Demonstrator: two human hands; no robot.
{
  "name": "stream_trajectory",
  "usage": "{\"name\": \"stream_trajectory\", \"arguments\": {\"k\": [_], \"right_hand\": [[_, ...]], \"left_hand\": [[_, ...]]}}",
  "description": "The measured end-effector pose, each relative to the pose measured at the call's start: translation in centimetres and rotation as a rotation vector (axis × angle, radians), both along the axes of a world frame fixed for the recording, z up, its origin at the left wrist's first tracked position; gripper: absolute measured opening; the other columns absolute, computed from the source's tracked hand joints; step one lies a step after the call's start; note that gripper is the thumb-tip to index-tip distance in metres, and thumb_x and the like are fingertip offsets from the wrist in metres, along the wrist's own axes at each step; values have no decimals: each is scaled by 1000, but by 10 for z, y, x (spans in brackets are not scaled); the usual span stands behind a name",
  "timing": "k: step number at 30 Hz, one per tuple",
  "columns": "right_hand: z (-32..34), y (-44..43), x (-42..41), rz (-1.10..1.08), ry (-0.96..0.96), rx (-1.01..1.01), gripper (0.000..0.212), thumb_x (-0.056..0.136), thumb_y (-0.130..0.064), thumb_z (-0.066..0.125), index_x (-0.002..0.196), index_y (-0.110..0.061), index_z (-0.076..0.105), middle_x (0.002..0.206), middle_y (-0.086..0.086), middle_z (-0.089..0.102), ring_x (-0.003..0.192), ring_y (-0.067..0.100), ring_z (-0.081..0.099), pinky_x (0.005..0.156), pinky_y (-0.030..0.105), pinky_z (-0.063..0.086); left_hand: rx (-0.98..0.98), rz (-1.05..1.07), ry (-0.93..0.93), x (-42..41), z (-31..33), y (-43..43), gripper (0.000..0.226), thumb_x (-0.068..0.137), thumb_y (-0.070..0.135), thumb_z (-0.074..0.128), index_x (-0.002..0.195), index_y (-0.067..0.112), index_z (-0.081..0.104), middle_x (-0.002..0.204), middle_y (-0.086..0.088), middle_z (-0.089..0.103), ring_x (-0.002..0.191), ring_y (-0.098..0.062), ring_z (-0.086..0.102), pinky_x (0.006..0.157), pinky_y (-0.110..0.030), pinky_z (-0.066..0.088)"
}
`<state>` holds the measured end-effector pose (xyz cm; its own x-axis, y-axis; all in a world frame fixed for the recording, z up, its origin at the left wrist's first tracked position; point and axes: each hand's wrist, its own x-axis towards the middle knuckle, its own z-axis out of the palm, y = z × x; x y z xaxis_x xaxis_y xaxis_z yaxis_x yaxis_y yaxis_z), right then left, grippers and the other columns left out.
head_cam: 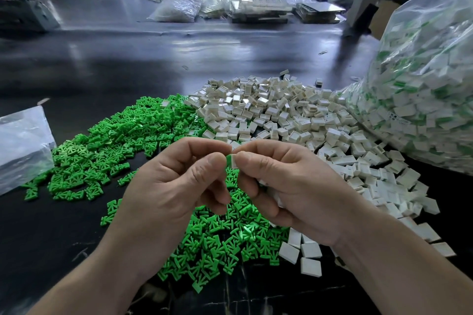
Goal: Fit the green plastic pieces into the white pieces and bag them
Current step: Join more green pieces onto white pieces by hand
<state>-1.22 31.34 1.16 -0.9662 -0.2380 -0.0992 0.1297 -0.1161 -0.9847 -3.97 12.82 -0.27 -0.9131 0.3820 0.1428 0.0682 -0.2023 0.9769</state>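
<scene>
Over the near middle of the black table (pixel 128 64), we hold both hands close together, fingertips almost meeting. Our left hand (pixel 179 186) pinches a green piece (pixel 228 160) between thumb and forefinger, with the other fingers curled under. Our right hand (pixel 289 186) pinches a white piece (pixel 234 162) the same way. The two parts touch — the green one shows only as a thin edge on the left side of the white one. Something white also shows under the curled fingers of the right hand, perhaps more white pieces held in the palm, though the view is too tight to be sure.

Beneath and left of the hands spreads the green pile (pixel 115 140), a loose heap of small forked plastic parts running from the near edge toward the middle of the table. Right of it and farther back lies the white pile (pixel 281 115) of small boxy housings, and the two heaps mix a little along their border. A few white ones lie near our right wrist.

On the far right stands a large clear bag (pixel 422 84), bulging with white pieces that show green at their ends. At the left edge lies a flat clear bag (pixel 20 140), touching the green pile. Far across the table sit a smaller bag of pale parts (pixel 176 7) and stacks of pale trays (pixel 261 10).
</scene>
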Motion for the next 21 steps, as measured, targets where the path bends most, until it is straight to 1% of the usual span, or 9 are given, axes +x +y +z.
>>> {"name": "stream_trajectory", "arguments": {"k": [3,7,9,12,14,17,18,19,21], "right_hand": [[2,0,1,28,-28,-60,14,89,-30,64,86,-18,70,65,1,54,39,9,40,35,15,29],[3,-2,2,37,-41,-99,16,87,-28,63,74,-22,70,63,1,52,38,9,38,33,15,28],[2,-2,3,38,-56,-108,14,86,-27,63,76,-24,73,62,0,51,38,8,39,33,15,27],[1,-2,2,39,-87,-141,12,86,-26,64,84,-17,71,60,1,51,37,7,39,32,15,27],[0,-1,2,41,-101,-147,15,86,-26,63,89,-13,70,61,1,51,37,7,39,32,15,26],[0,-1,2,51,-124,-159,33,87,-26,62,103,2,65,62,1,51,37,7,39,32,15,26],[0,-2,3,55,-131,-161,35,87,-26,62,105,4,63,62,1,50,37,6,39,32,15,26],[0,-2,3,57,-130,-157,32,87,-27,62,103,1,64,62,1,50,37,6,39,32,15,26],[1,-3,4,55,-122,-146,18,87,-27,62,89,-9,66,61,1,51,37,7,39,32,15,26]], "left_hand": [[155,-135,-157,3,0,5,43,78,42,77,109,13,70,71,-7,63,56,-19,62,47,-26,49],[297,-242,-305,5,0,11,40,77,41,76,108,16,72,69,-6,66,53,-17,65,43,-22,50],[336,-277,-361,5,1,11,41,75,41,78,107,15,72,70,-9,68,54,-17,67,42,-22,51],[363,-302,-402,4,2,9,37,77,34,76,107,13,73,76,-13,72,60,-19,71,44,-23,53],[374,-312,-414,3,2,8,38,77,32,78,108,11,73,78,-15,73,63,-20,72,45,-23,54],[361,-302,-415,3,2,7,39,75,29,80,108,10,73,77,-16,73,61,-21,72,44,-24,54],[354,-296,-414,3,3,7,39,74,28,80,108,10,73,76,-16,72,59,-21,71,44,-24,54],[348,-291,-413,3,3,7,40,73,28,82,107,9,73,75,-16,72,58,-21,71,44,-24,54],[339,-287,-415,3,3,8,42,70,29,85,105,10,73,73,-17,71,56,-21,70,44,-24,53]]}}
